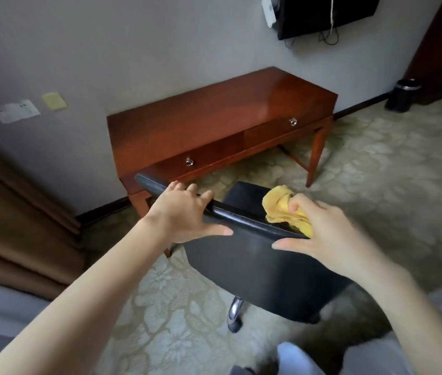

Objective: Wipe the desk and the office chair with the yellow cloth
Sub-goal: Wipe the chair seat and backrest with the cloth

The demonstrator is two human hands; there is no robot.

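Note:
A black office chair (pixel 244 263) stands in front of me with its back toward me. My left hand (pixel 184 212) grips the top edge of the backrest, fingers over the far side and thumb on the near side. My right hand (pixel 330 234) holds the crumpled yellow cloth (pixel 282 209) against the right part of that top edge, thumb along the near face. Beyond the chair stands the reddish wooden desk (pixel 214 115) with two drawers, its top bare.
A brown curtain (pixel 11 226) hangs at the left. A wall-mounted TV (pixel 328 14) with dangling cables is above the desk's right end. A black bin (pixel 403 96) stands at the right by a dark door frame. Patterned carpet (pixel 390 163) covers the floor.

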